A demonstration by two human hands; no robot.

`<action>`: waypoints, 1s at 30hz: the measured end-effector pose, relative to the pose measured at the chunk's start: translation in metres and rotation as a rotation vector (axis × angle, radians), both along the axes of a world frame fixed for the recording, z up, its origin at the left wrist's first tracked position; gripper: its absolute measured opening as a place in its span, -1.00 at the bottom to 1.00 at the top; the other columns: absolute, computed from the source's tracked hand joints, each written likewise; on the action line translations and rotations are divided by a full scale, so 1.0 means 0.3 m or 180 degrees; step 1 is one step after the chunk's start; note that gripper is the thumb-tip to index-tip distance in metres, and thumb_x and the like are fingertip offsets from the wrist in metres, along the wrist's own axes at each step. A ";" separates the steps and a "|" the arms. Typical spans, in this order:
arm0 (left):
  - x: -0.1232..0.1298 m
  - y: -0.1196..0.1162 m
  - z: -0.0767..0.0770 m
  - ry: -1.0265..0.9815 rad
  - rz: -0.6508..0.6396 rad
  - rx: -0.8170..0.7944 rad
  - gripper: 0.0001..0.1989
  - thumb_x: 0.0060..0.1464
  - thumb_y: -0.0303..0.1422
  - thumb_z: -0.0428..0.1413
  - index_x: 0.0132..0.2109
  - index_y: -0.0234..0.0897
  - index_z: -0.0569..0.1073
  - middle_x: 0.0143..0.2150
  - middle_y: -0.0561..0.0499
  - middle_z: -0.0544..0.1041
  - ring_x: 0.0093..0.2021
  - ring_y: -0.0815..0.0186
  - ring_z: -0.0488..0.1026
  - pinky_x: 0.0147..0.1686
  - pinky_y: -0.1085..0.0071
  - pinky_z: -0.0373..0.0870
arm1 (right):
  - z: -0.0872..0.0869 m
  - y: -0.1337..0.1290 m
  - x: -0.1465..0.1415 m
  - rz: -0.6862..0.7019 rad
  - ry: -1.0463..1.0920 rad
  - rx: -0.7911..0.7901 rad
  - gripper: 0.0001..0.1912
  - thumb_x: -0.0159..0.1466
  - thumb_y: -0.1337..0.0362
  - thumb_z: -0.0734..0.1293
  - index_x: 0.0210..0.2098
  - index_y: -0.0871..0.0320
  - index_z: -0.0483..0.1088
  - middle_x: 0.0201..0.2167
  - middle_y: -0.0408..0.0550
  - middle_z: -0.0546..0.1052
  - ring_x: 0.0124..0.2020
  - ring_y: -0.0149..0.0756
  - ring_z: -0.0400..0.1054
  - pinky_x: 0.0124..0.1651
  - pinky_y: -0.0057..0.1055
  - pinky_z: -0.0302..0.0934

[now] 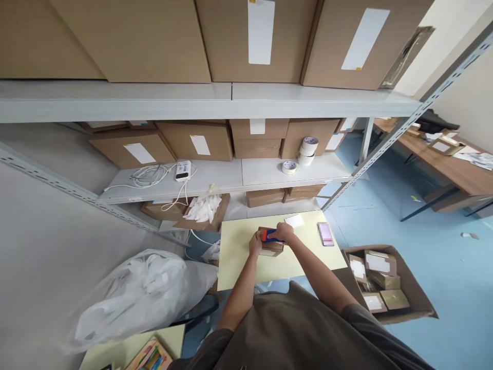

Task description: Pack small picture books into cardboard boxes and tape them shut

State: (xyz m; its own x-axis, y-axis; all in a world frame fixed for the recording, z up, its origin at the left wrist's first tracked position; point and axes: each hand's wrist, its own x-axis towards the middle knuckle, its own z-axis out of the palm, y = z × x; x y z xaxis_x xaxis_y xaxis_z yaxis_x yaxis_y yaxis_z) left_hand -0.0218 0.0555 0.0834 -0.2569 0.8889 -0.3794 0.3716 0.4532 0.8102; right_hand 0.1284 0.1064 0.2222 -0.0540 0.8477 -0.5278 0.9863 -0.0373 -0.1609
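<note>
A small brown cardboard box [271, 251] rests on the pale yellow table [234, 262]. My left hand [255, 243] grips the box at its left side. Above the box's top, my right hand [284, 233] is closed round a blue and red tool [268, 235], whose red end points left, near my left hand. White paper [295, 221] lies just beyond my right hand, and a phone with a pinkish screen [325, 234] is at the table's right side.
Metal shelves [185, 186] with cartons, tape rolls [288, 167] and a white cable stand beyond the table. A large carton [418, 303] of small boxes is at right, a white plastic bag [146, 293] at left.
</note>
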 end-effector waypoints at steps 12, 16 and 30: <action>0.384 0.017 -0.006 0.0579 -0.0505 -0.0270 -0.38 0.48 0.01 -0.28 0.26 -0.16 0.52 0.14 -0.21 0.66 0.13 0.04 0.60 0.07 0.22 0.46 | -0.021 -0.046 0.416 -0.0454 0.0053 -0.0031 -0.30 0.07 -0.26 0.56 -0.04 0.16 0.59 -0.06 0.22 0.67 -0.03 0.04 0.59 -0.14 -0.33 0.37; 0.468 0.031 0.003 0.0680 -0.0639 -0.0351 -0.34 0.46 0.05 -0.32 0.23 -0.15 0.53 0.15 -0.22 0.65 0.13 0.01 0.59 0.06 0.20 0.45 | -0.016 -0.093 0.570 -0.0473 0.0153 0.0024 -0.31 0.08 -0.28 0.56 -0.10 0.20 0.61 -0.12 0.24 0.68 -0.09 0.03 0.59 -0.18 -0.34 0.33; 0.363 0.081 -0.050 0.0526 -0.0739 -0.0284 -0.41 0.48 -0.02 -0.21 0.09 -0.23 0.62 0.09 -0.25 0.67 0.15 0.00 0.58 0.06 0.27 0.46 | -0.034 -0.220 1.082 -0.0765 0.0137 0.0007 -0.49 0.14 -0.20 0.54 -0.39 0.18 0.61 -0.36 0.15 0.68 -0.34 -0.09 0.53 -0.36 -0.31 0.17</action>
State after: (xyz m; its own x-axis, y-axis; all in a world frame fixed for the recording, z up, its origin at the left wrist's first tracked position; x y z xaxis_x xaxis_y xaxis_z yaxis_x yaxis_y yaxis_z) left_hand 0.0872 0.0798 0.0685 -0.1154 0.8961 -0.4287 0.5973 0.4074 0.6908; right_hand 0.4530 0.0405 0.2121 0.1269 0.8400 -0.5276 0.9413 -0.2697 -0.2029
